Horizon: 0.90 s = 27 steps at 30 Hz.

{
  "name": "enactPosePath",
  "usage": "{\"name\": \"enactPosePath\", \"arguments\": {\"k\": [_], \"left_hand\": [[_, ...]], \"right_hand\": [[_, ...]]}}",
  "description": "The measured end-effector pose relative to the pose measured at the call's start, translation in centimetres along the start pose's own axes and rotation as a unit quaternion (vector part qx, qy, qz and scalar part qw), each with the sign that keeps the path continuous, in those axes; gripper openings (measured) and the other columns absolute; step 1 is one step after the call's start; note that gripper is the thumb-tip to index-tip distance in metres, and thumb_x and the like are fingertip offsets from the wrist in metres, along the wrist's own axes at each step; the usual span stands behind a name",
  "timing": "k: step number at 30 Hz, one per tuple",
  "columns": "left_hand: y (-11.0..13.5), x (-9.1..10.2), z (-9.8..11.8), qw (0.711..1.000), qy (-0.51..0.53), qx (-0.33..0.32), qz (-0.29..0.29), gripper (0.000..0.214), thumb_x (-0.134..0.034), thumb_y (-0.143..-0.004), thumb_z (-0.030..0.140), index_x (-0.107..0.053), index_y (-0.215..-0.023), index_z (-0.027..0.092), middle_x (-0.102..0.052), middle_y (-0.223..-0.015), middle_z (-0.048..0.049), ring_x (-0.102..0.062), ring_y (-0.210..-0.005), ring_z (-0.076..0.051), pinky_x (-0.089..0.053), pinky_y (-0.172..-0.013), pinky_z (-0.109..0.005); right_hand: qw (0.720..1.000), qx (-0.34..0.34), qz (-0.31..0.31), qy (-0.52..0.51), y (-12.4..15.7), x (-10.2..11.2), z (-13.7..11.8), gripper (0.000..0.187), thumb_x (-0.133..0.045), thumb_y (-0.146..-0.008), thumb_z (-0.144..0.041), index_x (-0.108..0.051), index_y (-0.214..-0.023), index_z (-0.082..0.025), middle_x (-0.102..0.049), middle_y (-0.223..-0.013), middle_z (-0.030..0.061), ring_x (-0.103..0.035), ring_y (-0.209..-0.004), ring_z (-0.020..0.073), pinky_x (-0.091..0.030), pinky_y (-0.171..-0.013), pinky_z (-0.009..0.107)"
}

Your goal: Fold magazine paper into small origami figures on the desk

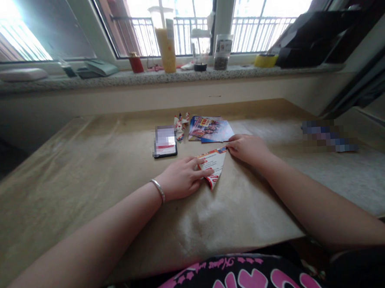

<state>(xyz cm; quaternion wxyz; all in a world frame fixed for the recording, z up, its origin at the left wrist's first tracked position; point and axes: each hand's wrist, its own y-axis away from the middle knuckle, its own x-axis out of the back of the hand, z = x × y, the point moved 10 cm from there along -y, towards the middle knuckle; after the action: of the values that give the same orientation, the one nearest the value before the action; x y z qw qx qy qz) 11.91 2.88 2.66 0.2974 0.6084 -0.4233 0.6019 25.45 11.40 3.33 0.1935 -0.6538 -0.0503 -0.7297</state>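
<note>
A folded printed paper [214, 163] with red and white print lies on the brown table [83, 176] in front of me. My left hand [181, 178], with a bracelet on its wrist, lies on the paper's left side, fingers pressed flat on it. My right hand [247, 147] pinches the paper's upper right corner with closed fingers. Just beyond lie a stack of colourful printed sheets [210, 128] and a small folded paper figure [180, 124]. A phone [165, 142] lies to the left of them.
A stone windowsill [143, 77] runs behind the table, bearing a tall cup with orange drink [166, 41], a red cup [136, 63], a jar [222, 52], a yellow tape roll [265, 60] and a dark bag [306, 39]. A blurred object [329, 136] lies at the table's right.
</note>
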Motion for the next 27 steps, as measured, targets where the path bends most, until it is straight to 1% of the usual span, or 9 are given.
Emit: {"name": "enactPosePath", "arguments": {"k": [5,9,12,15,17,22,27], "left_hand": [[0.0,0.1,0.0,1.000,0.010,0.002,0.006,0.039,-0.043,-0.090,0.029,-0.051,-0.128,0.031,-0.050,-0.128,-0.0096,-0.049,-0.110,-0.024,-0.042,-0.093,-0.039],[0.0,0.0,-0.1,1.000,0.008,0.003,0.002,0.039,-0.043,-0.090,0.029,-0.050,-0.128,0.030,-0.050,-0.127,-0.0089,-0.049,-0.109,-0.023,-0.042,-0.093,-0.038],[0.0,-0.1,-0.1,1.000,0.008,0.005,0.000,0.039,-0.043,-0.090,0.030,-0.050,-0.129,0.031,-0.050,-0.127,-0.0090,-0.049,-0.109,-0.023,-0.042,-0.094,-0.039],[0.0,-0.2,-0.2,1.000,0.013,0.008,-0.005,0.039,-0.041,-0.091,0.030,-0.049,-0.129,0.031,-0.050,-0.128,-0.0091,-0.048,-0.111,-0.024,-0.041,-0.094,-0.039],[0.0,-0.3,-0.2,1.000,0.015,0.012,-0.012,0.039,-0.041,-0.091,0.030,-0.049,-0.130,0.032,-0.049,-0.129,-0.0089,-0.048,-0.112,-0.024,-0.040,-0.095,-0.040],[0.0,-0.8,-0.6,0.999,0.025,0.022,-0.027,0.040,-0.041,-0.091,0.031,-0.047,-0.131,0.034,-0.047,-0.131,-0.0072,-0.045,-0.115,-0.024,-0.037,-0.098,-0.041],[0.1,-1.2,-1.0,0.998,0.038,0.029,-0.033,0.041,-0.043,-0.091,0.033,-0.046,-0.132,0.036,-0.045,-0.133,-0.0061,-0.042,-0.118,-0.025,-0.034,-0.100,-0.042]], "right_hand": [[1.000,0.007,-0.004,0.000,-0.2,-0.4,0.0,0.034,-0.041,-0.088,-0.032,-0.073,-0.100,-0.026,-0.068,-0.108,0.0058,-0.064,-0.090,0.0228,-0.047,-0.066,0.031],[0.999,0.034,-0.013,0.006,0.0,-0.4,-0.8,0.035,-0.039,-0.090,-0.030,-0.073,-0.097,-0.023,-0.067,-0.107,0.0085,-0.063,-0.090,0.0219,-0.046,-0.069,0.031],[0.998,0.052,-0.024,0.007,0.4,-0.2,-1.6,0.034,-0.040,-0.089,-0.028,-0.073,-0.094,-0.022,-0.067,-0.104,0.0081,-0.063,-0.085,0.0205,-0.044,-0.066,0.030],[0.996,0.080,-0.035,-0.007,1.0,0.1,-2.4,0.031,-0.043,-0.087,-0.027,-0.073,-0.095,-0.024,-0.068,-0.100,0.0062,-0.063,-0.082,0.0189,-0.042,-0.063,0.028],[0.992,0.114,-0.041,-0.024,1.4,0.4,-3.1,0.029,-0.045,-0.086,-0.026,-0.073,-0.096,-0.026,-0.068,-0.098,0.0048,-0.062,-0.083,0.0177,-0.040,-0.063,0.027],[0.981,0.177,-0.043,-0.067,2.4,1.2,-4.2,0.024,-0.051,-0.081,-0.023,-0.074,-0.087,-0.025,-0.070,-0.095,0.0030,-0.063,-0.079,0.0161,-0.039,-0.062,0.025],[0.955,0.219,-0.061,-0.189,3.1,1.3,-5.1,0.022,-0.056,-0.078,-0.019,-0.075,-0.087,-0.025,-0.071,-0.089,0.0021,-0.062,-0.074,0.0130,-0.041,-0.064,0.023]]}}
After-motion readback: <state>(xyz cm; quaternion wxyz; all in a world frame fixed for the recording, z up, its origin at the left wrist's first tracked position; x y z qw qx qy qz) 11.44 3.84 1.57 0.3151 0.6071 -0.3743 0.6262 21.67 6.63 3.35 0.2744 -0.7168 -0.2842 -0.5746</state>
